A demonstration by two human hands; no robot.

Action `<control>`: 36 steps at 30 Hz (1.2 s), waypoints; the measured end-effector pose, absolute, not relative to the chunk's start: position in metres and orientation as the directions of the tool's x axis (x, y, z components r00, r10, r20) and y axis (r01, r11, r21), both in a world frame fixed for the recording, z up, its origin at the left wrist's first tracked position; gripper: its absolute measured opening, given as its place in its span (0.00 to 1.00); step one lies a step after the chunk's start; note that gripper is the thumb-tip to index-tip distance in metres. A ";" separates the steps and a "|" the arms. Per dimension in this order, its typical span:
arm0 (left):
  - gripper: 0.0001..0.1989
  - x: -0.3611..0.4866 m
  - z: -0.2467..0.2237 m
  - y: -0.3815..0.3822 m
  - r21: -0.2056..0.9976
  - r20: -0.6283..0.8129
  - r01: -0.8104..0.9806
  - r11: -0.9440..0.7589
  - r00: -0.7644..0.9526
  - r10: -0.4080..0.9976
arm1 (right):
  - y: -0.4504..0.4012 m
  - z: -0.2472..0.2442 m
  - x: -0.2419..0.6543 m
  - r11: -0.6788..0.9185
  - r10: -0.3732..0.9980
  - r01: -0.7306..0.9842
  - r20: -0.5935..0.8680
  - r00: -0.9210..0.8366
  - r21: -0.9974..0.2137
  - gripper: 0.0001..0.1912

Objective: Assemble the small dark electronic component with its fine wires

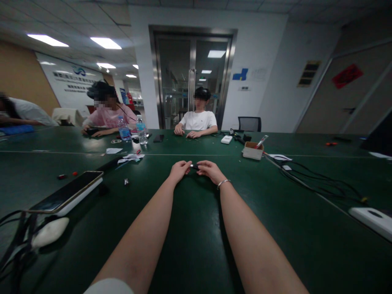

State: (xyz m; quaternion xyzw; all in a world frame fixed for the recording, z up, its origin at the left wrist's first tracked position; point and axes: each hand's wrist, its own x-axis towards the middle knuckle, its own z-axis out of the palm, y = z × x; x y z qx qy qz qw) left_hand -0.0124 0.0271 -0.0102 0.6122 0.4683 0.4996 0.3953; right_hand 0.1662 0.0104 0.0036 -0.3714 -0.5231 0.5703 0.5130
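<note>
Head | left hand [179,170], right hand [212,170] pinch dark object [194,166] | seam [162,154] near, box [252,153] apart

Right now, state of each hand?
Left hand: closed, holding the silver end of a small dark object.
Right hand: closed, holding its dark end.

Dim o/all; lit from ceiling panels [110,43], upper L; reflecting off green tabletop [196,228], far L; stretched twd edges; sl. soft.

Small black object [195,167], silvery left end, held roughly sideways between left hand [180,170] and right hand [211,171]
</note>
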 end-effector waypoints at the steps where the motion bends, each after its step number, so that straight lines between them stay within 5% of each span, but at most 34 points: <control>1: 0.19 -0.012 -0.011 0.028 0.957 0.242 0.156 -0.246 0.048 0.969 | 0.011 0.003 0.166 0.073 0.974 -0.193 0.112 -0.199 -0.979 0.09; 15: 0.15 -0.010 0.000 0.019 0.974 0.222 -0.059 -0.219 0.066 0.973 | 0.017 -0.003 0.162 0.204 0.964 0.004 0.200 -0.175 -0.979 0.12; 36: 0.16 -0.012 -0.008 0.026 0.962 0.263 0.066 -0.265 0.045 0.964 | 0.026 -0.008 0.164 0.277 0.949 0.140 0.248 -0.197 -0.951 0.17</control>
